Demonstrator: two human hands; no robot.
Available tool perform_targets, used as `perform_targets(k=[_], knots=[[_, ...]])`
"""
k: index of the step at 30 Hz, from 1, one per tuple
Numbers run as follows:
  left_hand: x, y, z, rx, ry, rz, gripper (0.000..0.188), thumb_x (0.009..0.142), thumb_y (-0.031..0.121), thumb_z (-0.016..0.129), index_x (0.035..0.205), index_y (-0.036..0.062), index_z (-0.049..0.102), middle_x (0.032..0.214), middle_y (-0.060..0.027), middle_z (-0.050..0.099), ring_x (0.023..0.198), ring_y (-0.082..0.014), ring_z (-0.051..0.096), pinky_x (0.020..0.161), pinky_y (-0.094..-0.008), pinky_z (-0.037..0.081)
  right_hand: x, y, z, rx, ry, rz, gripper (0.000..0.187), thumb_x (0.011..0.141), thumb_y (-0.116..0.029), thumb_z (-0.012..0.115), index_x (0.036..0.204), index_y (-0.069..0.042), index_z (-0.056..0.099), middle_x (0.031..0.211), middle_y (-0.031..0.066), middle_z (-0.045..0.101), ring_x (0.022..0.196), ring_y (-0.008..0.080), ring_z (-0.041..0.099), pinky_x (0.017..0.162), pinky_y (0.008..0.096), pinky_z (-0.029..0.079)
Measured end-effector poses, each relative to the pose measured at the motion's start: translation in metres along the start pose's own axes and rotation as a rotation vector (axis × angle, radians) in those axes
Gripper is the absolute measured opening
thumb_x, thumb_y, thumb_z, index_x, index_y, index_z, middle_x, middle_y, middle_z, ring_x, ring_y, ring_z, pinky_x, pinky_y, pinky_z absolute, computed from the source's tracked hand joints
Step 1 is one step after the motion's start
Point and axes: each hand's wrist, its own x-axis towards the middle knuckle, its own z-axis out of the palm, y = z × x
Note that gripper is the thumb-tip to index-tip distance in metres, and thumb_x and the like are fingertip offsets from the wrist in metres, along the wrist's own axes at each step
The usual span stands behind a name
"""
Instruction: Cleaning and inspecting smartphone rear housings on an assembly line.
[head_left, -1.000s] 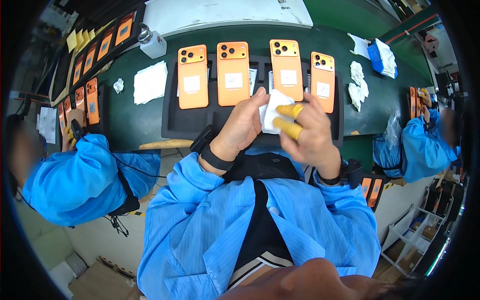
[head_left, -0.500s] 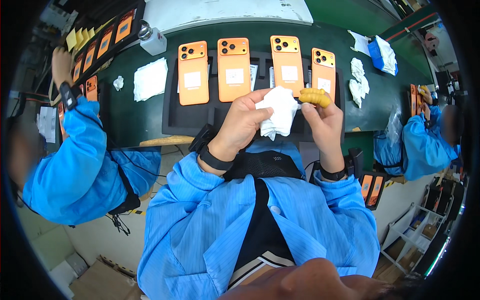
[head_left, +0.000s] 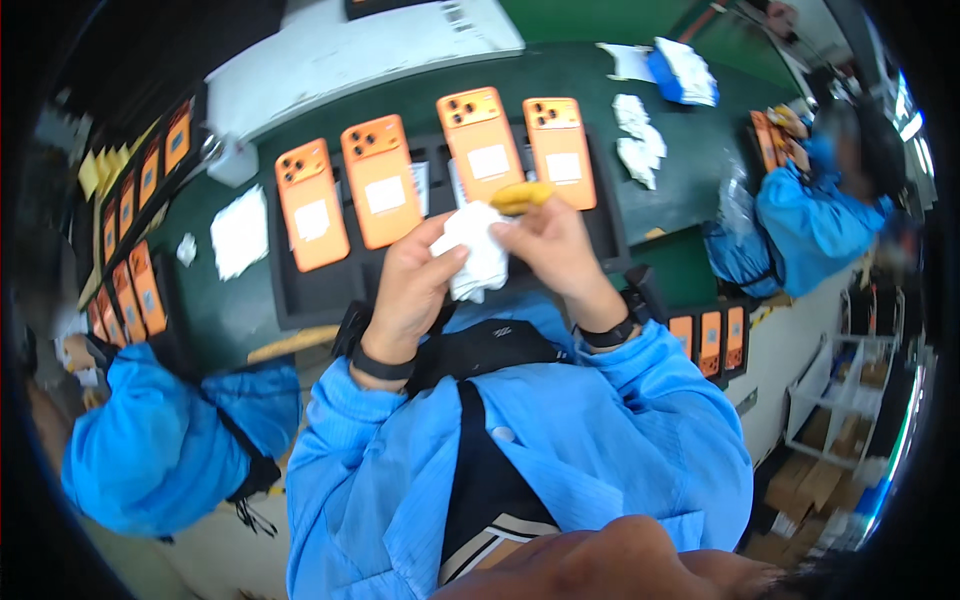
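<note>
Clamping a crumpled white cloth (head_left: 474,260) between thumb and fingers, the left hand (head_left: 410,285) stands near four rectangular orange phones (head_left: 384,180) on a black tray (head_left: 320,302). The right hand (head_left: 555,250), yellow-sleeved fingers bent, meets the cloth's edge; its grip cannot be determined.

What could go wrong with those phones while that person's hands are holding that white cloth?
The right hand, with yellow finger covers, looks close to the third phone from the left in the black tray, so it might bump it.

The white cloth bunched in the left hand hangs loosely, so a corner could perhaps brush a phone.
</note>
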Motion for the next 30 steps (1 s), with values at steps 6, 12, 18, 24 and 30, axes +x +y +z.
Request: perform_targets(k=[6,12,18,24,30], knots=[[-0.002,0.001,-0.004,0.066,0.007,-0.085,0.041,0.093,0.004,0.057,0.132,-0.0058,0.049,0.114,-0.0178,0.065,0.095,-0.0208,0.068,0.080,-0.0284,0.056,-0.002,-0.016,-0.052,-0.096,0.177,-0.011,0.025,0.085,0.003,0.066,0.110,0.003,0.064,0.099,0.0079,0.069,0.086,0.0126,0.065,0.079,0.0269,0.053],[0.001,-0.008,-0.014,0.308,0.155,-0.064,0.027,0.096,0.009,0.056,0.119,-0.0039,0.058,0.101,-0.0168,0.069,0.081,-0.0192,0.069,0.071,-0.0269,0.057,0.018,-0.067,-0.219,-0.292,0.770,-0.493,0.019,0.088,-0.001,0.065,0.106,0.006,0.066,0.097,0.0095,0.070,0.081,0.0126,0.066,0.073,0.0241,0.054],[0.008,-0.011,-0.018,0.399,0.159,-0.085,0.024,0.096,0.008,0.055,0.116,-0.0042,0.060,0.097,-0.0156,0.069,0.073,-0.0169,0.069,0.064,-0.0241,0.056,0.029,-0.040,-0.305,-1.681,1.017,-0.315,0.036,0.079,-0.026,0.075,0.105,-0.001,0.069,0.099,0.0171,0.067,0.094,0.0340,0.063,0.083,0.0424,0.048],[0.011,-0.009,-0.023,0.332,0.181,-0.098,0.022,0.097,0.007,0.053,0.114,-0.0049,0.060,0.092,-0.0155,0.070,0.065,-0.0163,0.068,0.055,-0.0211,0.054,0.084,-0.036,-0.240,-1.599,0.597,-0.285,0.035,0.077,-0.033,0.075,0.105,-0.012,0.072,0.106,0.0126,0.062,0.103,0.0325,0.055,0.090,0.0472,0.040],[0.015,-0.006,-0.020,0.307,0.185,-0.130,0.022,0.096,0.009,0.054,0.113,-0.0034,0.061,0.089,-0.0140,0.070,0.062,-0.0151,0.068,0.053,-0.0203,0.052,0.118,-0.022,-0.246,-1.829,0.643,-0.139,0.033,0.080,-0.029,0.072,0.103,-0.005,0.072,0.088,0.0130,0.068,0.084,0.0322,0.063,0.081,0.0444,0.048]])
